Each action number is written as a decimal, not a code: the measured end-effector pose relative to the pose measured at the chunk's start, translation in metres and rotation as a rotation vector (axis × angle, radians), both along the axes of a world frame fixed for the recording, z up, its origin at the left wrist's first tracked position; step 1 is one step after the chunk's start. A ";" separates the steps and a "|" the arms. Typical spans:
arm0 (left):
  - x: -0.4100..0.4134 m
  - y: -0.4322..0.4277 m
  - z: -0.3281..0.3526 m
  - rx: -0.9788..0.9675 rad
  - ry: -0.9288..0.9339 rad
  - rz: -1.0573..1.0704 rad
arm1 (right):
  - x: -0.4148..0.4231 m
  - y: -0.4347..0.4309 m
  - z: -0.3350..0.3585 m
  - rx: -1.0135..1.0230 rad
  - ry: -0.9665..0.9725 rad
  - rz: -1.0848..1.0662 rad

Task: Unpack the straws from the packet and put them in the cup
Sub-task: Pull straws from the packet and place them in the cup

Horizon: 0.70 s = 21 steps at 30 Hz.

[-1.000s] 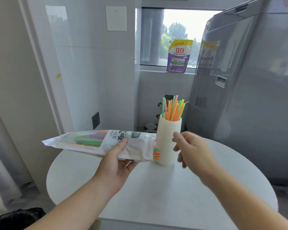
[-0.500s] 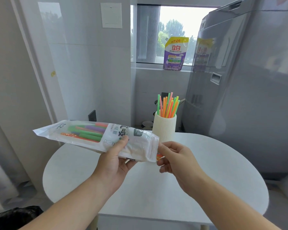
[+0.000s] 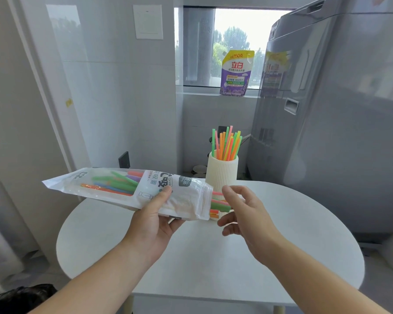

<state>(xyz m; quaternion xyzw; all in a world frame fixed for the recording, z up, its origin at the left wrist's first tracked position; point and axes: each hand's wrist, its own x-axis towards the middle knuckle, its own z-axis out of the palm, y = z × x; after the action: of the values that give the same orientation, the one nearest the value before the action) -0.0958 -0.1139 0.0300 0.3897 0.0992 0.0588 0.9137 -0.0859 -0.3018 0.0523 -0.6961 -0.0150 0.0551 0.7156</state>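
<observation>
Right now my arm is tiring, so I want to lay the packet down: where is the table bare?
The table is bare along its near edge and on its right side toward the washing machine. It is crowded at the far edge, where the cup, the packet mouth and the right hand meet.

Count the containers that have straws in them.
2. The packet, gripped by the left hand over the table, has straw ends poking out toward the right hand. The ribbed cup stands on the table behind it. No others are visible.
</observation>
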 end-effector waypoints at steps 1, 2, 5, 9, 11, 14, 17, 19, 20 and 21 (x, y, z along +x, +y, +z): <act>0.000 -0.002 0.000 0.005 0.001 -0.009 | 0.000 0.002 0.000 -0.028 -0.028 -0.005; 0.000 -0.003 0.000 0.009 0.001 -0.018 | 0.000 0.004 -0.001 -0.057 -0.057 -0.014; 0.000 -0.001 -0.001 0.010 0.006 -0.025 | 0.003 0.003 -0.003 -0.148 -0.114 -0.053; 0.000 0.005 -0.001 -0.004 0.019 -0.006 | 0.006 -0.004 -0.002 -0.223 -0.153 -0.126; 0.000 0.006 -0.001 -0.014 0.026 -0.003 | 0.008 -0.006 -0.002 -0.235 -0.147 -0.146; 0.000 0.005 -0.001 -0.018 0.036 -0.005 | 0.008 -0.006 -0.001 -0.237 -0.109 -0.117; 0.000 0.003 0.000 -0.019 0.043 -0.016 | 0.006 -0.004 -0.003 -0.279 -0.127 -0.080; 0.000 0.004 0.000 -0.023 0.043 -0.019 | 0.006 -0.004 -0.004 -0.317 -0.174 -0.098; 0.000 0.004 0.000 -0.025 0.042 -0.017 | 0.007 -0.004 -0.005 -0.331 -0.203 -0.120; 0.000 0.005 0.001 -0.028 0.043 -0.012 | 0.009 -0.005 -0.005 -0.346 -0.232 -0.147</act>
<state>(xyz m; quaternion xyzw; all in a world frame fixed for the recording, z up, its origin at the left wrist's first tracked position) -0.0962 -0.1084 0.0305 0.3784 0.1171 0.0437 0.9172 -0.0774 -0.3068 0.0472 -0.8095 -0.0367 -0.0762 0.5810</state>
